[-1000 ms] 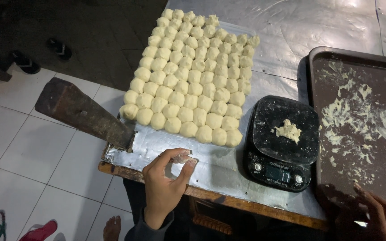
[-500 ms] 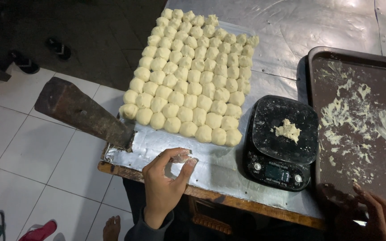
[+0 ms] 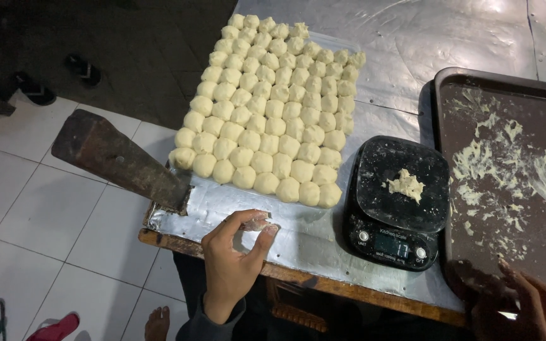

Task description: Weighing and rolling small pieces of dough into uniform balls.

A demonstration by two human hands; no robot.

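A small bit of dough [image 3: 257, 222] sits pinched in the left hand [image 3: 232, 265], just over the near edge of the foil-covered table [image 3: 412, 44]. The hand comes up from the bottom of the view with the wrist bent and the palm turned to the side. The thumb is on the near side of the bit, and the fingers [image 3: 238, 220] curl over the top of it, so the hand is closed small around it. A grey sleeve covers the arm below the wrist.

The right hand [image 3: 526, 309] is low in the right corner — dark and hard to see. Its fingers are spread a little and rest on the near edge of the dark tray [image 3: 450, 113], which has smears of dough on it. I cannot tell if it grips the tray or just touches it.

Between the two hands stands a black kitchen scale [image 3: 399, 237] with a small lump of dough [image 3: 404, 185] on top. Behind the left hand lie many round dough balls [image 3: 266, 113] packed in neat rows. A brown wooden block [image 3: 118, 158] leans on the table's left corner — its far end sticks out over the white floor tiles
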